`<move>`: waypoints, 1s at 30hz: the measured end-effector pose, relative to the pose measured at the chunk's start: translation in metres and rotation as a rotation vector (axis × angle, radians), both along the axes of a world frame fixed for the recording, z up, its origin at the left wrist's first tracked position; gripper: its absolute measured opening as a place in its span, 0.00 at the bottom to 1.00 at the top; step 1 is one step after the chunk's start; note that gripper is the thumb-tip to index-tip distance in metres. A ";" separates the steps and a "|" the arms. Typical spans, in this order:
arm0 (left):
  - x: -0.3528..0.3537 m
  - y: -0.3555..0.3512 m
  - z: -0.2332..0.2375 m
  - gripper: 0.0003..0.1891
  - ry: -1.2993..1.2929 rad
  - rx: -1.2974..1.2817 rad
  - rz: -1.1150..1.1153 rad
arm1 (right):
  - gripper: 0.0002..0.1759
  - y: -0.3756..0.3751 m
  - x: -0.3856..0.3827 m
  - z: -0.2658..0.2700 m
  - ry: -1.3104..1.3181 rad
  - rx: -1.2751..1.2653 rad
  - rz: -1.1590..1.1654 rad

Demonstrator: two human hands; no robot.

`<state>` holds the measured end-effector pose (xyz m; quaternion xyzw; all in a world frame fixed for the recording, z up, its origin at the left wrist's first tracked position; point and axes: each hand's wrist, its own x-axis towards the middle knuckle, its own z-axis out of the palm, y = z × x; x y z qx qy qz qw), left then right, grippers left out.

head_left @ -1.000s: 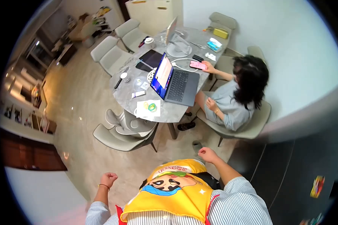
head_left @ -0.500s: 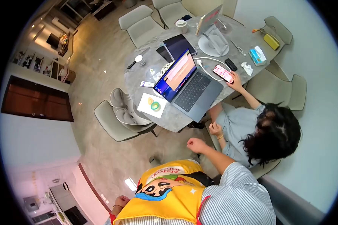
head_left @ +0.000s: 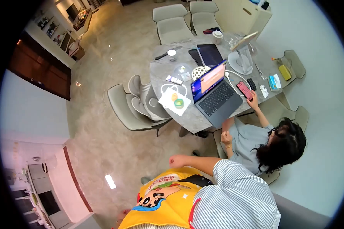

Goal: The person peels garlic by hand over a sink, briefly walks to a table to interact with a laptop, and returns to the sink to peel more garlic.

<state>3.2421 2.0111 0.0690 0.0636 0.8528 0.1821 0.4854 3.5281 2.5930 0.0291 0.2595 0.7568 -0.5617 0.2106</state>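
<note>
My right hand (head_left: 176, 161) hangs in front of the yellow cartoon apron (head_left: 164, 200), fingers curled into a loose fist, nothing showing in it. It is apart from the table. Low at the apron's left edge, only a small, blurred part of my left hand (head_left: 123, 214) shows; its fingers cannot be made out. Ahead stands a grey marble table (head_left: 193, 119) with an open laptop (head_left: 219, 99) on it. Left of the laptop lies a white sheet (head_left: 165, 102) bearing a green round item (head_left: 179, 103) and an orange one.
A seated person (head_left: 246, 143) at the table's right side holds a phone (head_left: 244, 91). A chair (head_left: 122, 110) with a grey padded item stands left. The table also carries a knife (head_left: 162, 55), a tablet (head_left: 210, 55), a tissue pack (head_left: 274, 82) and a stand (head_left: 240, 63).
The view has shifted, so the table sits farther right. My right hand has swung left across the apron. My left hand has slipped mostly out of sight. The phone's screen looks different.
</note>
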 end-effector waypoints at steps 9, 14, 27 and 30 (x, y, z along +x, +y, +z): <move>-0.103 -0.092 -0.032 0.12 -0.099 -0.055 -0.013 | 0.16 -0.037 -0.104 0.029 0.099 0.289 -0.356; -0.114 -0.060 -0.032 0.12 -0.066 -0.030 -0.053 | 0.14 0.091 0.052 0.043 -0.008 0.873 -1.008; 0.043 0.095 0.032 0.12 0.001 -0.081 -0.038 | 0.29 0.334 0.205 0.028 -0.244 0.769 -1.096; 0.067 0.101 0.054 0.12 0.013 -0.130 -0.009 | 0.35 0.380 0.199 0.031 -0.285 0.639 -0.995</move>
